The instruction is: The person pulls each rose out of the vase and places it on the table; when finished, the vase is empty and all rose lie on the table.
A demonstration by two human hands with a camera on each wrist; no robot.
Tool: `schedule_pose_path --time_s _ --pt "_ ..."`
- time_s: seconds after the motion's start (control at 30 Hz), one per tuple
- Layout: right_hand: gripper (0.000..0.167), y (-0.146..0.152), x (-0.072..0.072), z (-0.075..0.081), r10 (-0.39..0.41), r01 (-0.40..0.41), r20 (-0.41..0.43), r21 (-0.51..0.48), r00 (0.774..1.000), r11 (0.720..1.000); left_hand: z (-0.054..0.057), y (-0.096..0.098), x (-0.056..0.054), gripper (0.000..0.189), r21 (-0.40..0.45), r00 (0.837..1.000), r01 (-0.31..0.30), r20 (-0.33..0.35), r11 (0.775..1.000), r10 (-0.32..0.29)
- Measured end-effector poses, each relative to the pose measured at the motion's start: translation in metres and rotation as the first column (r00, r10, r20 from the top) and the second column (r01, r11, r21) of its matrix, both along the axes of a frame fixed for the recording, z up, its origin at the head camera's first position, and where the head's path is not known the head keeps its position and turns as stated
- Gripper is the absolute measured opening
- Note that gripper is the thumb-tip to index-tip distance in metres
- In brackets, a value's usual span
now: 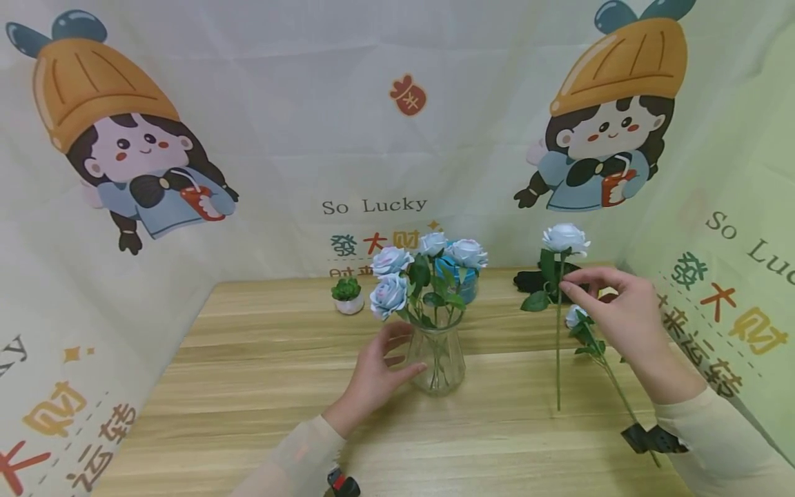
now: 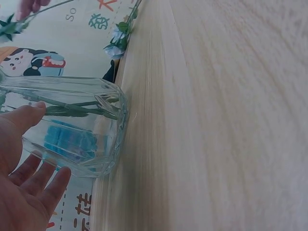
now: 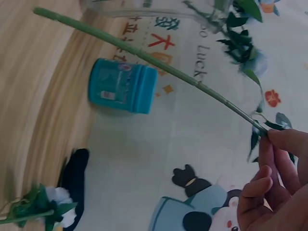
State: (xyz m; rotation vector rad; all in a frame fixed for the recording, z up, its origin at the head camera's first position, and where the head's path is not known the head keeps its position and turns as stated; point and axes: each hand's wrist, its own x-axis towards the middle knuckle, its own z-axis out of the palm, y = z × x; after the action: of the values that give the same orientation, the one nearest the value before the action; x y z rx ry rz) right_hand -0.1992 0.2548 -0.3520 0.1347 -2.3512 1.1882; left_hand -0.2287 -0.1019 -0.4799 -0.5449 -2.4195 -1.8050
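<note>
A clear glass vase point(image 1: 437, 373) stands on the table with several pale blue artificial roses point(image 1: 390, 293) in it. My left hand point(image 1: 380, 373) holds the vase from its left side, thumb along the front and fingers toward the back. In the left wrist view, the crossed green stems point(image 2: 77, 109) show through the glass. Off to the right, my right hand point(image 1: 624, 317) pinches the stem of a single pale blue rose point(image 1: 566, 238) between thumb and fingertips. This rose is upright, bloom on top, its long bare stem point(image 3: 144, 55) hanging below the fingers.
Another blue rose point(image 1: 576, 316) lies on the table at the right, under my right forearm. Behind the vase stands a blue lidded container point(image 3: 122, 85). A small potted plant point(image 1: 346, 295) sits at the back left, and a black object point(image 1: 528, 280) lies at the back right.
</note>
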Motion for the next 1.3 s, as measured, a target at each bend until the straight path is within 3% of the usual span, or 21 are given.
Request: schedule_pose_path --time_s 0.2,0.47,0.9,1.3 --pt "0.017 0.013 -0.013 -0.026 0.006 -0.027 0.147 0.142 0.989 0.989 0.000 0.000 0.001 0.064 -0.006 1.000 -0.005 0.004 1.000 0.005" --pt "0.015 0.022 -0.032 -0.059 0.000 -0.070 0.287 0.233 0.958 0.970 -0.001 0.000 0.000 0.062 -0.012 1.000 -0.009 0.009 1.000 0.010" --pt "0.009 0.025 -0.053 -0.095 0.053 -0.145 0.344 0.246 0.937 0.958 0.000 -0.001 0.001 0.064 -0.009 1.000 -0.001 0.010 1.000 0.001" --pt "0.008 0.028 -0.061 -0.110 0.072 -0.223 0.443 0.298 0.893 0.928 0.000 -0.001 0.001 0.064 -0.024 1.000 -0.006 0.004 1.000 0.006"
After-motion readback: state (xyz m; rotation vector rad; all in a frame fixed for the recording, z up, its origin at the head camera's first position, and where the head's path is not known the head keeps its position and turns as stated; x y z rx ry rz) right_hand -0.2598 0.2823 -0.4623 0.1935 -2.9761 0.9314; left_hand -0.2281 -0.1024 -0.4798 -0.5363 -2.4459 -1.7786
